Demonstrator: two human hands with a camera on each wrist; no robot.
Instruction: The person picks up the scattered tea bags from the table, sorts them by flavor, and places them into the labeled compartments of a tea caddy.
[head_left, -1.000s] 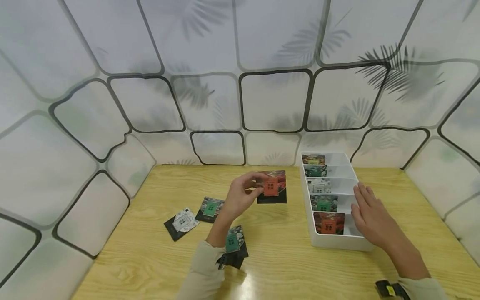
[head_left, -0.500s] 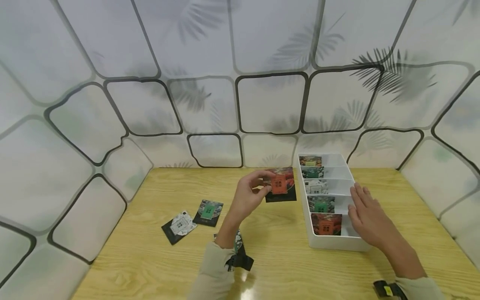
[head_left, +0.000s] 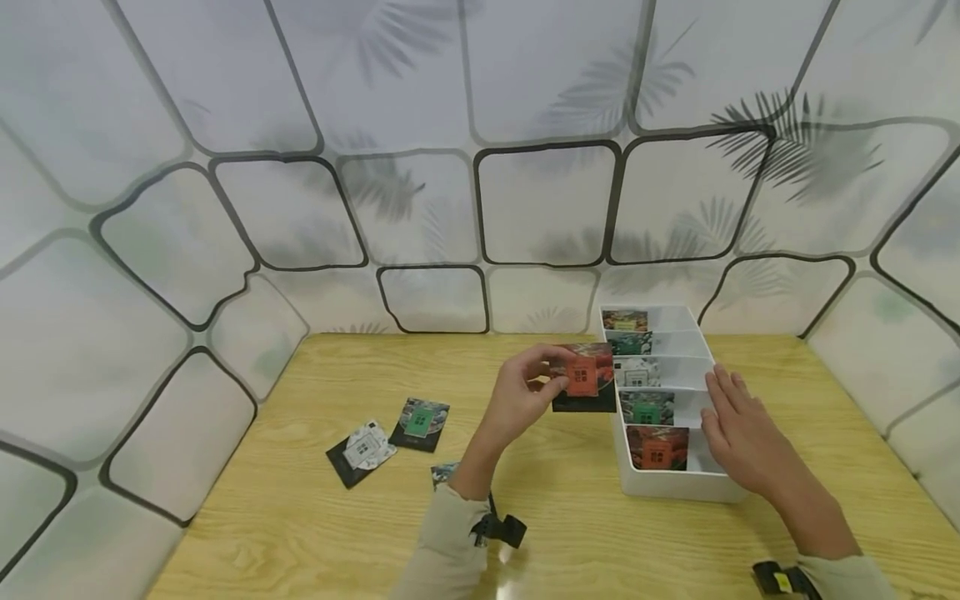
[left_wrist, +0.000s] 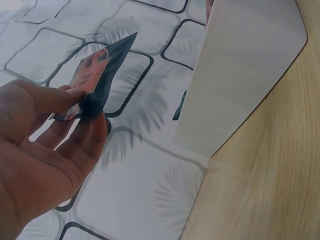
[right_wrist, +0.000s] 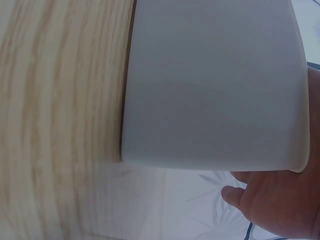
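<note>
My left hand [head_left: 521, 396] pinches a flat red-and-black sachet [head_left: 583, 400] between thumb and fingers. In the head view the sachet overlaps the left wall of a white divided box [head_left: 678, 485]. The left wrist view shows the sachet [left_wrist: 92, 75] tilted above the table, with the box [left_wrist: 245, 75] to its right. My right hand [head_left: 750, 437] rests with straight fingers on the box's right rim. Its thumb side shows past the box wall [right_wrist: 215, 90] in the right wrist view. Inside the front compartment stands another red sachet [head_left: 657, 450].
Farther compartments hold a green sachet [head_left: 647, 408], a white one [head_left: 636, 372], a dark green one [head_left: 630, 342] and a multicoloured one [head_left: 626, 320]. On the table's left lie a white-and-black sachet [head_left: 362, 452] and a green one [head_left: 420, 423]. My left forearm partly hides another sachet [head_left: 442, 473].
My left hand has carried the red-and-black sachet rightward, from beside the box to its left wall. The right hand stays on the box rim.
</note>
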